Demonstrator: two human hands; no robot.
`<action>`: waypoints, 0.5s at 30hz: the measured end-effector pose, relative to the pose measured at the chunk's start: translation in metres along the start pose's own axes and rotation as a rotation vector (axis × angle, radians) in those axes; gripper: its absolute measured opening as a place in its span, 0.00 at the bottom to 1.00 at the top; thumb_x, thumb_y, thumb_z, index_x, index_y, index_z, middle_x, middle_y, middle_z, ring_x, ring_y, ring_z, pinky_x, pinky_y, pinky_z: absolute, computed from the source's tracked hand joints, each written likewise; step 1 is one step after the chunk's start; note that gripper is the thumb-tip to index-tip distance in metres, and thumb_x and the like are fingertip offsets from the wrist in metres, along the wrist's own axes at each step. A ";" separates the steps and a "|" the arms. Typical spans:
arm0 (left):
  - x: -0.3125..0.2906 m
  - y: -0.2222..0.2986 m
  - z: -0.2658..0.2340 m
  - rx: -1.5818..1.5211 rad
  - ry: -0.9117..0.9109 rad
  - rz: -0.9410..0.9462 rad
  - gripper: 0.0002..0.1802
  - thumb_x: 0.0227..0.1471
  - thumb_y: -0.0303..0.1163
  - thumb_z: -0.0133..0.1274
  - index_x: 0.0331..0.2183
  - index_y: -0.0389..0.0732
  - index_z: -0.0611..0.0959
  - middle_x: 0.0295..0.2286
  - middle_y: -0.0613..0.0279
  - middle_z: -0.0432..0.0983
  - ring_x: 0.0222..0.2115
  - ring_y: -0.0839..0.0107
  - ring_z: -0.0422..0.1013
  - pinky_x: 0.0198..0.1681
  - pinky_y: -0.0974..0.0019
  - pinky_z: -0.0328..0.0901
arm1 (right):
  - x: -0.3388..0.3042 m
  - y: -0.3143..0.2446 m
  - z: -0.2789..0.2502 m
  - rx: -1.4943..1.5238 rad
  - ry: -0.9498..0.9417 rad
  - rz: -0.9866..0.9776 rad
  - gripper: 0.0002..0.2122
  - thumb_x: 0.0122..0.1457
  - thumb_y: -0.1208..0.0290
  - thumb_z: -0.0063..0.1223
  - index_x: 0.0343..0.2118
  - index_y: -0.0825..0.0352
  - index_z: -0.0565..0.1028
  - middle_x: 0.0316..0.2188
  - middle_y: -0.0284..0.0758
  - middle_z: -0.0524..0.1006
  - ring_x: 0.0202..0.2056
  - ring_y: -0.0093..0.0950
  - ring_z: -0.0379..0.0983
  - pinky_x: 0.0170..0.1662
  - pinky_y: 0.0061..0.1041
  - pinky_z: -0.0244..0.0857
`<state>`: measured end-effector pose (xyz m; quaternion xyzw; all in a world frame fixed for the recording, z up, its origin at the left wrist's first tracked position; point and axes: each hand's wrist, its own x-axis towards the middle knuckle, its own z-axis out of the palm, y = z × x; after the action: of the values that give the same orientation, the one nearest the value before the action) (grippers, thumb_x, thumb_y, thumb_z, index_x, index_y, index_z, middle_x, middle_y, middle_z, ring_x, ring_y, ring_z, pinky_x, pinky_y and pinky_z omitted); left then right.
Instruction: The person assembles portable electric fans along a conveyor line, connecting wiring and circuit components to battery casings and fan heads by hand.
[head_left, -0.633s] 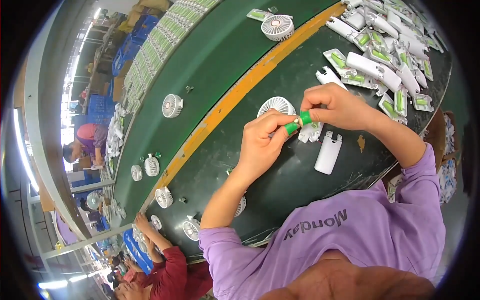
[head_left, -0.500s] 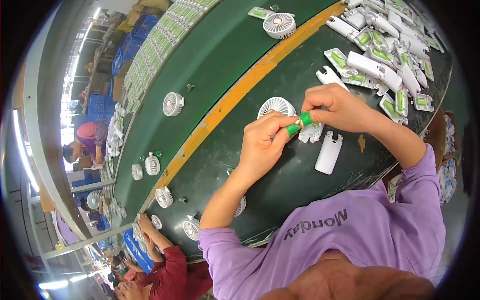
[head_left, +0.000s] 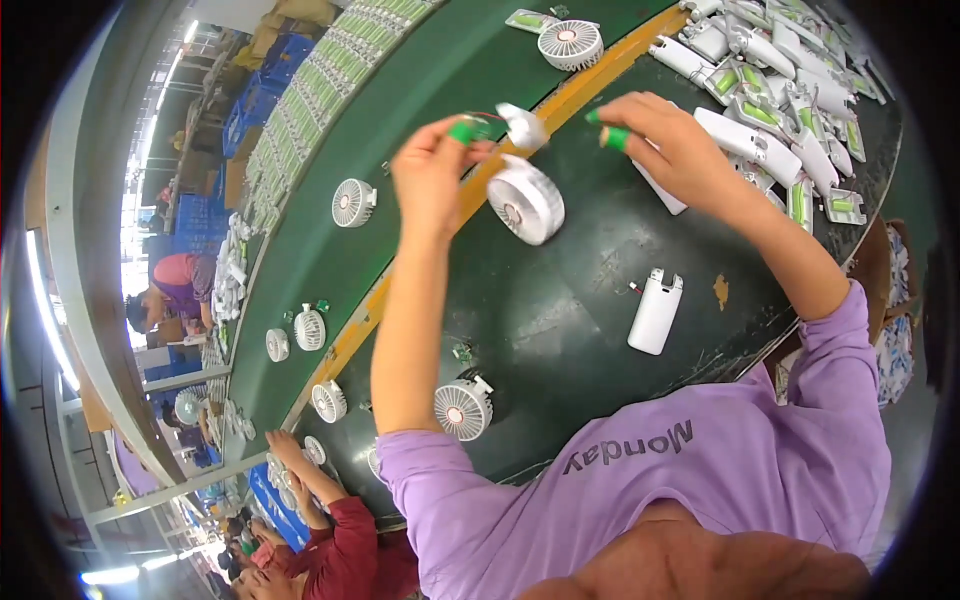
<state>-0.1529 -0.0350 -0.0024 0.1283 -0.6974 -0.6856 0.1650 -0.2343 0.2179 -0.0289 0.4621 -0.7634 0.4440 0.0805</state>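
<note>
My left hand (head_left: 432, 170) is raised over the yellow belt edge, its thumb and fingertips closed on thin wires. A small white plastic part (head_left: 522, 127), blurred, is at the far end of these wires. Just below it a white round fan head (head_left: 527, 203) is tilted, also smeared by motion; whether it touches the table cannot be told. My right hand (head_left: 672, 150), green tape on its fingertips, is spread and holds nothing. It hovers over a white handle shell (head_left: 658, 187), partly hidden. Nearer me lies another white handle shell (head_left: 657, 312) with a small connector beside it.
A heap of white handle shells with green batteries (head_left: 760, 110) covers the far right. Several fan heads lie on the green conveyor belt (head_left: 420, 120) and one fan head (head_left: 464, 408) near my left elbow. A co-worker in a red sleeve (head_left: 350, 540) sits at lower left.
My hands have parted: the left moved left and away with the wires, the right let go and opened. The fan head shifted left and tilted. Fans on the belt shifted slightly.
</note>
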 end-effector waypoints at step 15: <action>0.018 -0.076 -0.145 1.599 0.206 0.193 0.20 0.44 0.25 0.50 0.43 0.36 0.76 0.33 0.47 0.75 0.35 0.50 0.71 0.39 0.55 0.66 | -0.050 0.001 0.027 -0.273 -0.218 -0.281 0.14 0.42 0.76 0.54 0.35 0.63 0.73 0.40 0.33 0.71 0.44 0.34 0.65 0.48 0.32 0.58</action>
<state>-0.1139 -0.1768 -0.0762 0.2091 -0.9656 0.0526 0.1452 -0.1992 0.2296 -0.0726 0.5941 -0.7486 0.2686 0.1204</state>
